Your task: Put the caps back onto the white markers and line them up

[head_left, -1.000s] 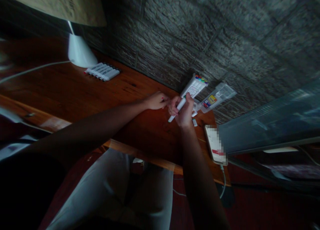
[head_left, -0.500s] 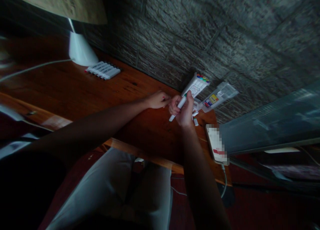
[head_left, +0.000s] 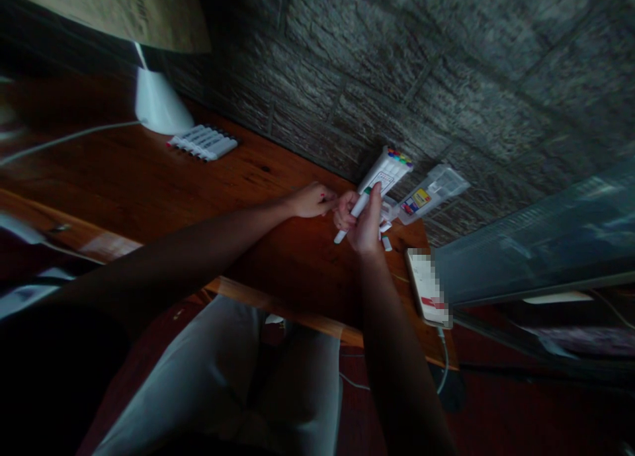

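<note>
My right hand [head_left: 364,224] is closed around a white marker [head_left: 358,206] with green at its upper end. The marker is tilted, its lower end pointing down toward the table. Beside it, on the left, my left hand [head_left: 311,200] is low over the wooden table with its fingers curled. Its fingertips reach the right hand's fingers, and whatever they may hold is hidden. Just behind the right hand stands a clear case of markers [head_left: 384,171] with multicoloured ends. Small white pieces, one a cap-like piece with green [head_left: 387,243], lie at the right hand's wrist.
Right of the marker case, an open plastic case [head_left: 431,192] with a yellow label leans near the stone wall [head_left: 476,105]. A phone [head_left: 429,287] with a cable lies at the table's right end. Several white markers [head_left: 204,142] lie in a row by the lamp base [head_left: 161,105].
The view has shifted very slightly. Both hands keep nearly the same pose, and the marker stays in my right hand.
</note>
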Available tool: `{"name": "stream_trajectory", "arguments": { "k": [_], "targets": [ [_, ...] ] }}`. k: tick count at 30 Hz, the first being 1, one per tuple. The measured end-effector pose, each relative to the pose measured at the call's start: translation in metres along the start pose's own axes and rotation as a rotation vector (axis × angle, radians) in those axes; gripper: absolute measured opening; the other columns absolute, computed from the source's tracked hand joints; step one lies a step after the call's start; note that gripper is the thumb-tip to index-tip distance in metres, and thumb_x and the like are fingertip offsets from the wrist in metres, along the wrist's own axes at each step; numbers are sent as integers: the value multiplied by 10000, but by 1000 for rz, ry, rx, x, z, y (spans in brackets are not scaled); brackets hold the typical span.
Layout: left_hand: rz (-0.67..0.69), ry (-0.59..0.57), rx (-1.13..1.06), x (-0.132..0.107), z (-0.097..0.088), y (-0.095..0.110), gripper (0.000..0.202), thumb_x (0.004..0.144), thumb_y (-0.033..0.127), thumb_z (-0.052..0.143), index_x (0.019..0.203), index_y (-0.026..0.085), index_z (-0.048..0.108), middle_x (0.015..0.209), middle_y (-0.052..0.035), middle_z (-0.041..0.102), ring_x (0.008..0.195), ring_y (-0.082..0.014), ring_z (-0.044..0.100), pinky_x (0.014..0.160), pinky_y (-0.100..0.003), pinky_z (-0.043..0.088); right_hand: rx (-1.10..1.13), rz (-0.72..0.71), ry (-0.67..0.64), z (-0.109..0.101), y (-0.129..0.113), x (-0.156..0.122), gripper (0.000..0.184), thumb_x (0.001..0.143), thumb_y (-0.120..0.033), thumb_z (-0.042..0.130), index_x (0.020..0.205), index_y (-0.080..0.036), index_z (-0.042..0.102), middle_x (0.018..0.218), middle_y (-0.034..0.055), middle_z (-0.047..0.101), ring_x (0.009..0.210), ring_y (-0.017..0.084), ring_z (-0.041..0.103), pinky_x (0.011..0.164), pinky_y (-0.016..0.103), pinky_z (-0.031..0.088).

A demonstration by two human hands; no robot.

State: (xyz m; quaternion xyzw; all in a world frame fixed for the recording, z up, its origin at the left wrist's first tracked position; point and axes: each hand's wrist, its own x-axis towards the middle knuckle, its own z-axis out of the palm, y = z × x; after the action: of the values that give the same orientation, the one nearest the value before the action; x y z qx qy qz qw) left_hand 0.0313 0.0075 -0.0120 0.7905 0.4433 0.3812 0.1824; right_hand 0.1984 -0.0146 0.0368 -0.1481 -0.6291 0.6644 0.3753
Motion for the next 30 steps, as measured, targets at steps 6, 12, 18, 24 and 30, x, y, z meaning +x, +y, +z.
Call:
{"name": "stream_trajectory", "arguments": {
  "k": [6, 12, 18, 24, 30],
  "targets": [
    [8, 13, 5, 0, 0, 1, 311, 891, 163, 525, 602, 152, 639, 575, 14, 653, 561, -98, 594, 598, -219, 392, 13, 4, -18, -1, 2, 1, 716, 834, -902, 392, 647, -228, 548, 415, -120, 160, 349, 60, 121, 371, 247, 132],
    [12, -8, 19, 0, -1, 0, 304, 905, 167, 523, 629, 149, 650, 598, 14, 668, 573, -92, 602, 606, -205, 401, 13, 21, -19, -3, 2, 1, 732, 823, -924, 351, 654, -235, 531, 423, -118, 147, 356, 67, 113, 370, 251, 124],
    [-29, 2, 31, 0, 0, 0, 289, 889, 156, 518, 636, 150, 660, 595, 11, 669, 574, -98, 603, 606, -209, 402, -7, 42, 39, -1, 1, 1, 728, 831, -921, 324, 645, -241, 504, 427, -113, 148, 362, 71, 121, 374, 253, 134],
    [-16, 10, 14, -1, 0, 2, 309, 893, 192, 515, 617, 154, 648, 589, 8, 666, 567, -101, 602, 594, -218, 394, -9, 79, 77, 1, -3, 1, 703, 856, -894, 322, 644, -248, 500, 415, -109, 162, 353, 75, 130, 374, 256, 148],
    [6, 7, 1, -2, -2, 6, 334, 907, 212, 509, 601, 159, 633, 556, 19, 644, 534, -90, 577, 576, -210, 381, 29, 56, 76, 1, -6, 1, 691, 836, -898, 361, 656, -253, 532, 391, -115, 168, 333, 81, 148, 366, 259, 222]
  ]
}}
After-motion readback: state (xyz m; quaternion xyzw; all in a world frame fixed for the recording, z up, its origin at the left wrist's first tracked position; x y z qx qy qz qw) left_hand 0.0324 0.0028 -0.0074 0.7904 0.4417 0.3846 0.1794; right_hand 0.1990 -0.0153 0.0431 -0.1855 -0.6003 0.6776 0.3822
